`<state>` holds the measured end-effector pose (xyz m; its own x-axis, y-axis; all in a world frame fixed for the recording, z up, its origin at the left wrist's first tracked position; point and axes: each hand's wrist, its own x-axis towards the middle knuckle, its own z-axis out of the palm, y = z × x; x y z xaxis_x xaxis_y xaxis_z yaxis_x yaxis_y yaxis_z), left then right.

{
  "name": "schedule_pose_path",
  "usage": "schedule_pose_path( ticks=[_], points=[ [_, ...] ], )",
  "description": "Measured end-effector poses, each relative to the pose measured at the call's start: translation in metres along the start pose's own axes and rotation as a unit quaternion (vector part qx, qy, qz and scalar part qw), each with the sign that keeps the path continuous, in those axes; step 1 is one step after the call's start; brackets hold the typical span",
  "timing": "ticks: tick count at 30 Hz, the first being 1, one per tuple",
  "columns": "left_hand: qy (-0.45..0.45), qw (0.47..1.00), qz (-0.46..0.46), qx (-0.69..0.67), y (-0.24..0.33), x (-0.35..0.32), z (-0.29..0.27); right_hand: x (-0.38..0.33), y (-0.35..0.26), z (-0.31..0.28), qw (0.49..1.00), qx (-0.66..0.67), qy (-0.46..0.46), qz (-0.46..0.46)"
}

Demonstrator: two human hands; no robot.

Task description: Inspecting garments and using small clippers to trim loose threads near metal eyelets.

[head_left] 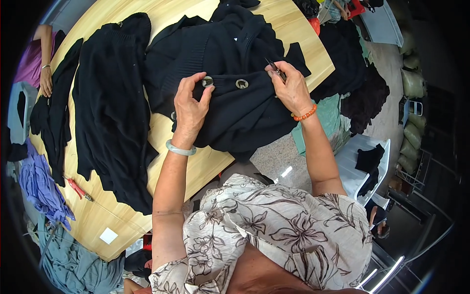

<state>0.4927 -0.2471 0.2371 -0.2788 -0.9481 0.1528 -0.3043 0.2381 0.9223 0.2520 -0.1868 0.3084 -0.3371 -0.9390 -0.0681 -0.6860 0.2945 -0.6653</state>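
A black knit cardigan [230, 112] lies bunched in front of me, its button band running across between my hands. Thumb and forefinger of my left hand [190, 108] close around the edge of a large brownish button [207, 81] on that band. Another large button [242, 84] sits farther right, untouched. My right hand [292, 88] grips small dark thread snips [277, 70], their tips pointing up and to the left, while its fingers rest by the cardigan's right part. Part of the tool is hidden in the palm.
More black knit garments [115, 98] lie on the wooden table [117, 220] to the left. Red-handled pliers [77, 188] and a white paper square [108, 235] are nearby. At the far left, another person's hand [46, 81] touches a black garment. A pale bin [350, 166] stands at right.
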Motion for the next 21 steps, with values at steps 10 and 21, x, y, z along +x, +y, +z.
schedule_pose_path(
  ticks=[10, 21],
  points=[
    [0.162, 0.952, 0.209, 0.152, 0.001, -0.011, 0.004, 0.005, 0.003, 0.002, 1.0, -0.022, 0.0, -0.005],
    [0.028, 0.969, 0.137, 0.206, 0.006, 0.005, 0.004, 0.007, 0.004, 0.003, 0.999, -0.041, 0.001, -0.033]
  ],
)
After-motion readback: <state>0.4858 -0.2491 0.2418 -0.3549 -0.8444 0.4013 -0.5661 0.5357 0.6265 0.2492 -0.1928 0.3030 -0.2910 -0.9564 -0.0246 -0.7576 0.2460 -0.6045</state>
